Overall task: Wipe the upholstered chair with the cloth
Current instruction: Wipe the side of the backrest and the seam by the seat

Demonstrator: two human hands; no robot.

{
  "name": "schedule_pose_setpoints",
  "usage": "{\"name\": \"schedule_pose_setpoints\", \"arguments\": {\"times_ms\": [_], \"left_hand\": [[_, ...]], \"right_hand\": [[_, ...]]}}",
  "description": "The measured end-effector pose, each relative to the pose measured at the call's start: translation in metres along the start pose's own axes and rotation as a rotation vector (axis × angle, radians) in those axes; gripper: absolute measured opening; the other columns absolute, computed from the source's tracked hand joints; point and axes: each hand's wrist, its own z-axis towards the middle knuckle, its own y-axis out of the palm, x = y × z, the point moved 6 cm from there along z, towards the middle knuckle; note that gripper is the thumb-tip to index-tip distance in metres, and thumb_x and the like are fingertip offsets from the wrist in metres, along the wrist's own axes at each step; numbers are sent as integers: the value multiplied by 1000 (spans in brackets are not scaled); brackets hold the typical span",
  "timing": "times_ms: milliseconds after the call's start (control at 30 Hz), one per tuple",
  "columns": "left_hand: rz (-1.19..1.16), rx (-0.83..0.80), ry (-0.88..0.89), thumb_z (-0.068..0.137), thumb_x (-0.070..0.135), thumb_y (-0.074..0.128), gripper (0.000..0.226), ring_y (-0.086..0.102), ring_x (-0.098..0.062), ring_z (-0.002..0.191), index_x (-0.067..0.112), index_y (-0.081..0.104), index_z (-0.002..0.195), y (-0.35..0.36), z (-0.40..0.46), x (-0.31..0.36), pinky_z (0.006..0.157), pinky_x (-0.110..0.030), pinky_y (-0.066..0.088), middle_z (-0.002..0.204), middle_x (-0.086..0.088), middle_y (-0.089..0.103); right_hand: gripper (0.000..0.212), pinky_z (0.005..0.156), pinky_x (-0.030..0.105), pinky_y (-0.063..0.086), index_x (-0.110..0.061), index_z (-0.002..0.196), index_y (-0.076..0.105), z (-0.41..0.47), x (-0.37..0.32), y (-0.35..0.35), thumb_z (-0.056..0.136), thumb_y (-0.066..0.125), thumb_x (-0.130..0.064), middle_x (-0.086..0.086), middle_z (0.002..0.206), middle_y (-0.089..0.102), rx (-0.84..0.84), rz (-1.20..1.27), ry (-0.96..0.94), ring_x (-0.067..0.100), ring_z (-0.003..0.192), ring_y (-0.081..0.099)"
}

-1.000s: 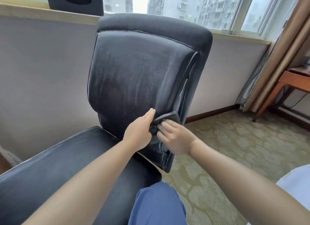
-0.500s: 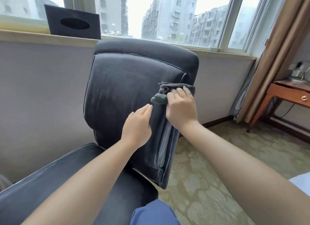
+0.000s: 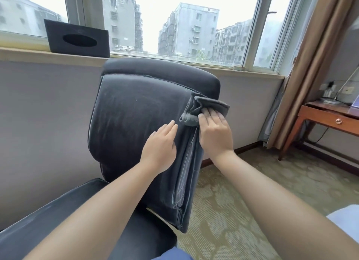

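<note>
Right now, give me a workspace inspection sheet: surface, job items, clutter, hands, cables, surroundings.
Surface: dark upholstered chair, backrest upright, faint streaks on the fabric.
Job's things: grey cloth, bunched, at the backrest's upper right edge.
Clutter: black tissue box on the windowsill.
Hands: right hand presses the cloth to the backrest edge; left hand lies flat on the backrest, holding nothing.
Cables: dark cable hangs under the wooden desk.
Surroundings: window, brown curtain, patterned carpet.

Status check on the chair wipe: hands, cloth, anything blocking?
Right hand presses cloth flat against chair backrest's right edge, near top. Left hand open, flat on backrest. Nothing blocking.
</note>
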Motion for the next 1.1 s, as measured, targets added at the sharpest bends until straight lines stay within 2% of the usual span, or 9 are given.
{"name": "schedule_pose_setpoints", "arguments": {"times_ms": [67,133,267,367,467,567,733,900,1100], "left_hand": [[-2,-18,16,96,8,37,57,14,-14,146,15,23,150,4,1,1,117,-36,20,159,5,16],[18,-48,43,97,10,37,57,13,-14,146,15,22,151,10,0,2,117,-35,19,159,6,14],[20,-76,50,98,11,35,57,10,-13,147,16,17,152,18,-3,1,118,-34,17,160,7,7],[-13,-51,29,98,11,35,56,10,-13,147,16,19,151,19,-3,1,118,-34,18,159,8,9],[-66,-32,5,98,11,36,57,9,-11,147,18,19,151,20,-5,3,117,-30,20,159,10,10],[-91,-36,1,98,11,36,57,7,-10,147,18,18,151,22,-6,5,116,-27,19,159,11,8],[-53,-75,18,99,14,35,57,6,-11,147,17,15,152,20,-6,3,117,-35,20,160,10,5],[-36,-88,29,99,20,38,59,3,-11,147,18,13,152,23,-6,0,117,-38,21,160,11,2],[-62,-91,51,99,20,41,64,-6,-7,146,23,6,153,31,-13,1,110,-26,31,158,16,-7]], "right_hand": [[28,94,41,48,0,96,68,-25,-13,3,84,44,-7,20,102,69,-64,30,0,33,100,65],[26,98,40,46,-2,95,68,-42,-18,3,85,45,-6,18,101,70,-107,48,-86,31,103,65],[18,106,44,37,-7,99,67,-24,7,1,84,60,-7,11,108,69,-96,-9,-263,27,111,60],[21,104,44,38,-7,98,67,-1,17,0,83,53,-7,11,110,69,-79,-25,-190,27,112,60],[27,99,41,45,-4,93,68,-11,5,-1,81,44,-7,15,106,69,-81,78,-89,30,110,61],[27,100,41,46,-5,91,66,-38,-10,1,82,41,-8,16,106,69,-169,121,-130,31,112,60],[24,104,42,41,-7,96,68,-19,6,-4,84,47,-8,12,111,68,-129,45,-186,27,113,60],[32,100,42,43,-4,96,68,0,13,-2,81,40,-8,14,112,68,-129,39,-70,29,112,60],[34,102,40,42,-5,95,69,-74,-23,0,83,38,-12,15,112,68,-291,104,-236,29,113,60]]}}
